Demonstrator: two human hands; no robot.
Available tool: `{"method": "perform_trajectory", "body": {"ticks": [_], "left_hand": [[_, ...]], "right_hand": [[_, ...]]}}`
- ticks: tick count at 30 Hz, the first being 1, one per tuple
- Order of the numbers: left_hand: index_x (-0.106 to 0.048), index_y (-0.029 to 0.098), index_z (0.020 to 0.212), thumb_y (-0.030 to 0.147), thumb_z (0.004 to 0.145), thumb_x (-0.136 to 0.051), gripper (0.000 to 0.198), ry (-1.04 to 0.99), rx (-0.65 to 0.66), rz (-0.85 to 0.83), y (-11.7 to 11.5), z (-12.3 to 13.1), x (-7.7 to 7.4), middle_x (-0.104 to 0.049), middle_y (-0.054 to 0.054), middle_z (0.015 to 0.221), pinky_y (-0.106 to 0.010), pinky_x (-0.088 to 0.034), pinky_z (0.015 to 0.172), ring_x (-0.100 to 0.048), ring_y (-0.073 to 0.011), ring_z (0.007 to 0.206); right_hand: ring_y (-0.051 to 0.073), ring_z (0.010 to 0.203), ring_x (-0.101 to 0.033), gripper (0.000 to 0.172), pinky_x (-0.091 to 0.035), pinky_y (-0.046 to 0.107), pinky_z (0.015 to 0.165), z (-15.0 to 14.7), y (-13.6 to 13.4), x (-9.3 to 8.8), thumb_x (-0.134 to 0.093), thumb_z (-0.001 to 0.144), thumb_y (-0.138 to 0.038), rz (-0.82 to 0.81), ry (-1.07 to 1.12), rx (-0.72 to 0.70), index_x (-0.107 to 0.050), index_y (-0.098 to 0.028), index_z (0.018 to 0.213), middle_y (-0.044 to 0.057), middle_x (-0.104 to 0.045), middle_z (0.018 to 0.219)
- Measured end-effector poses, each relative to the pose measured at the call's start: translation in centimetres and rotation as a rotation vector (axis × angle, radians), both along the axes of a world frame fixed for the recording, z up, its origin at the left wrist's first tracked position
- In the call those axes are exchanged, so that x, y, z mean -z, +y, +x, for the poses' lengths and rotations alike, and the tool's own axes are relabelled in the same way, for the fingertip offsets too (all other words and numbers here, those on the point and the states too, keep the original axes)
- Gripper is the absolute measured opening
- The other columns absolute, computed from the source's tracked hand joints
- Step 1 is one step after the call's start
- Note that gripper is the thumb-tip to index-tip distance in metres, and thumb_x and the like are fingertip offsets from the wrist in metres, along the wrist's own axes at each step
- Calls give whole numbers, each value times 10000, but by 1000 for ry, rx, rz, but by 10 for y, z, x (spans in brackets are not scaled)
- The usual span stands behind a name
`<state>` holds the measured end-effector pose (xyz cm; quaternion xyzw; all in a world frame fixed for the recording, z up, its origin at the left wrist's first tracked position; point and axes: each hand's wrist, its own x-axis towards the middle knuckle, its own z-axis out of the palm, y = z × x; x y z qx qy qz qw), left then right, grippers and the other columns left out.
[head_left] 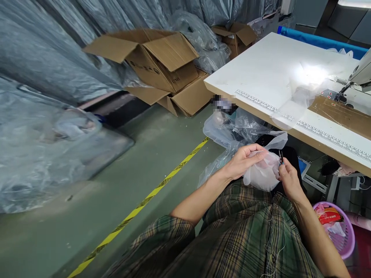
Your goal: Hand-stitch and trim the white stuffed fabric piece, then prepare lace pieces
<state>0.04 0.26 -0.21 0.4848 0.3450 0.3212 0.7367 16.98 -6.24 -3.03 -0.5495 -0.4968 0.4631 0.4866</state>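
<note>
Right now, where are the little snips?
In the head view they sit right of centre: the snips are pinched in the right hand, right at the white fabric that the left hand holds, just below the front edge of the sewing table.

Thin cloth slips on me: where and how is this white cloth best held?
Probably at its upper edge, pinched from the left, as the left hand does: the cloth is limp and sags, so a bunched top fold holds firm and leaves the right side free for the snips in the right hand.
</note>
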Motion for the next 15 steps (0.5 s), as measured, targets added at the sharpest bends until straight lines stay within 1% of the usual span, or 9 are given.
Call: {"method": "perform_trajectory", "body": {"ticks": [3,5,7,8,9,11,13,15], "left_hand": [[-676,143,928,555,682,-847,510,-45,10,-51,-2,-2,3,-728,-49,843,-288,-532,751,-697,-165,763],[-703,125,847,557,653,-868,501,-73,79,-58,-2,-4,2,-736,-89,956,-310,-548,791,-703,-182,825],[-697,105,704,627,662,-831,541,-116,173,-108,0,-5,-1,-722,-125,1040,-329,-561,815,-695,-192,866],[-676,101,643,667,677,-798,579,-134,207,-148,2,-4,-2,-717,-126,1017,-333,-565,816,-686,-186,859],[-658,103,613,690,691,-772,603,-138,231,-187,4,-3,-4,-710,-111,948,-330,-567,805,-672,-167,822],[-652,114,659,653,694,-792,558,-103,270,-219,8,1,-9,-671,-54,805,-308,-561,764,-627,-123,732],[-653,123,758,542,641,-878,490,-41,302,-158,13,5,-14,-644,-8,757,-259,-527,716,-588,-90,692],[-649,124,820,428,590,-931,475,15,320,-48,18,8,-19,-636,12,750,-219,-480,676,-569,-74,687]], "right_hand": [[134,554,-455,568,-390,259,505,0,-2,2,-642,724,-769,-63,98,58,-609,-208,808,-10,-525,623],[128,544,-462,489,-407,260,513,3,-1,-3,-702,716,-685,-58,110,116,-616,-207,774,-4,-568,637],[140,575,-507,381,-443,270,548,7,-1,-12,-717,746,-583,-1,35,111,-653,-209,777,9,-619,674],[152,610,-541,324,-468,281,581,9,-2,-18,-709,768,-533,38,-21,78,-680,-212,797,18,-647,706],[167,656,-577,275,-491,294,622,12,-2,-24,-695,792,-490,77,-77,33,-705,-217,822,27,-672,742],[189,738,-626,219,-519,317,702,15,-3,-33,-658,832,-430,140,-162,-62,-730,-223,848,41,-707,803],[193,763,-642,207,-526,323,731,17,-4,-38,-630,858,-400,171,-207,-116,-731,-220,853,50,-721,834],[184,736,-639,196,-525,309,701,17,-4,-39,-639,853,-393,176,-223,-94,-716,-213,870,48,-719,826]]}}
